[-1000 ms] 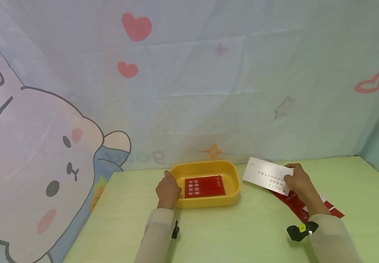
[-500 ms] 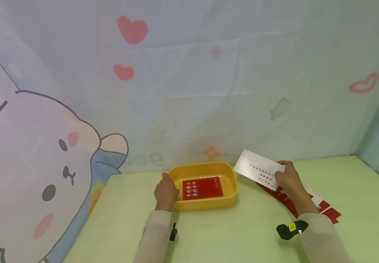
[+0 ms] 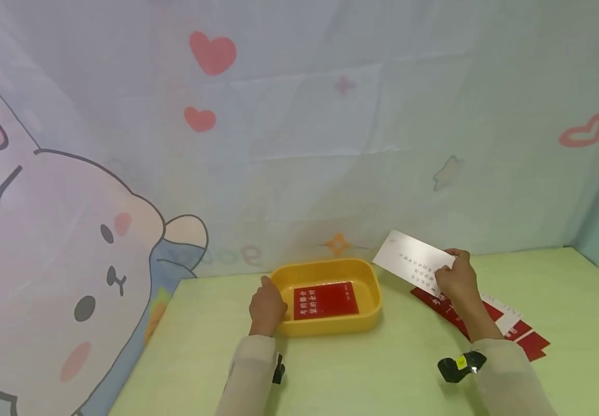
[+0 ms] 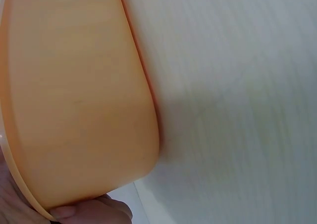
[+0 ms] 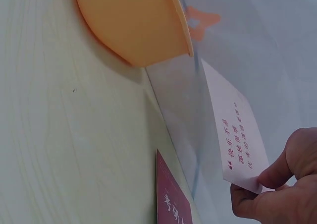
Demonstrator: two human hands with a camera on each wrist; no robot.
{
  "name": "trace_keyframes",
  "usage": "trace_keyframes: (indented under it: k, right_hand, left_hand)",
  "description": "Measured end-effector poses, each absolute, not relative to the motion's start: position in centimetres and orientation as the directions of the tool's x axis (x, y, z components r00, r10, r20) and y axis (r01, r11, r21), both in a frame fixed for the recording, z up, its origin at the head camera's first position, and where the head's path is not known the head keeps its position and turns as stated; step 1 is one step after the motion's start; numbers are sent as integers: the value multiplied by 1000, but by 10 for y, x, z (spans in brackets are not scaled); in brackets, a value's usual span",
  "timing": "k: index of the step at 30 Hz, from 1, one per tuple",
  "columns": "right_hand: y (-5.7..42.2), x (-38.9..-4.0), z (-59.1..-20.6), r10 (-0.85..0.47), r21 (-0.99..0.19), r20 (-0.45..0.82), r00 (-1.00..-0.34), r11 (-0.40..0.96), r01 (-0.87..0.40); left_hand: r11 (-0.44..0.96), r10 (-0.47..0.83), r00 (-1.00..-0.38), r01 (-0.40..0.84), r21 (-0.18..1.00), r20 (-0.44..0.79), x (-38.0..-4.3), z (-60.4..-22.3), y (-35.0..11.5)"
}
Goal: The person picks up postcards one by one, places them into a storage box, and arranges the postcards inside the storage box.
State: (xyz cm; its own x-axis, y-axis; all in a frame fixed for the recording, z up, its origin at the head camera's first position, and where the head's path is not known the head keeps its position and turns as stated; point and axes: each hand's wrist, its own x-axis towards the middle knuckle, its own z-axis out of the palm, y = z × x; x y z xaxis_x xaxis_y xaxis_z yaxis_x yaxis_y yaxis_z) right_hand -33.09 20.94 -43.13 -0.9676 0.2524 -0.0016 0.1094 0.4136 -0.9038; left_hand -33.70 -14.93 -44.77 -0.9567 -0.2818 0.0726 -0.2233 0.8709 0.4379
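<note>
I face a creased, pale grey-blue fabric backdrop printed with a large, tilted white cartoon animal, two solid pink hearts, a pink heart outline and an orange four-pointed star, rising behind my pale yellow-green, wood-grained tabletop.

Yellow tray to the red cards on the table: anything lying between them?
Only bare tabletop between the yellow tray and the red cards, in both head and right wrist views; the right hand holds the white card raised.
</note>
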Motion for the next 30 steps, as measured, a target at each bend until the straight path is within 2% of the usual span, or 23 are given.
trace_keyframes:
  k: [7, 21, 30]
  right_hand:
    - [206, -332, -428, 274, -919, 41, -961, 388, 72]
    - [205, -329, -436, 346, -924, 41, -937, 370, 96]
    - [201, -323, -429, 375, -951, 68, -924, 304, 54]
  left_hand:
    - [870, -291, -954, -235, 434, 68, -339, -443, -151]
    - [874, -283, -957, -228, 430, 68, -338, -445, -147]
    - [877, -276, -958, -217, 429, 79, -334, -443, -146]
